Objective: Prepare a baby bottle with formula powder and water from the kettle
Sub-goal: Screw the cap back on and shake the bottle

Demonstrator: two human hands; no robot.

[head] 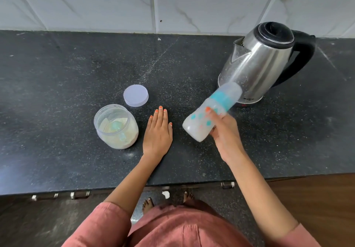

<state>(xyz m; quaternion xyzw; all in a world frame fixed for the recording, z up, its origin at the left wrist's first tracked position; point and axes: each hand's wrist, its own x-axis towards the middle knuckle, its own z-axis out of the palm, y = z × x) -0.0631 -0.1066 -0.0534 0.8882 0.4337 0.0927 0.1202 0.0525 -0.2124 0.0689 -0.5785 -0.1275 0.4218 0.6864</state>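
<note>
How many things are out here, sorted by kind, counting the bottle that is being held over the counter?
Baby bottle: 1
Kettle: 1
Powder jar: 1
Scoop, inside the jar: 1
Jar lid, lying off the jar: 1
Total: 5

Capped baby bottle (209,112), milky inside, blurred and tilted in the air before the upright steel kettle (257,62); open formula jar (134,129) holds powder and scoop (116,127), lid (136,95) just behind.

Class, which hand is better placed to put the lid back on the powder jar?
Likely the left hand: flat beside the round translucent lid and clear plastic jar, while the right hand grips the white baby bottle.
</note>
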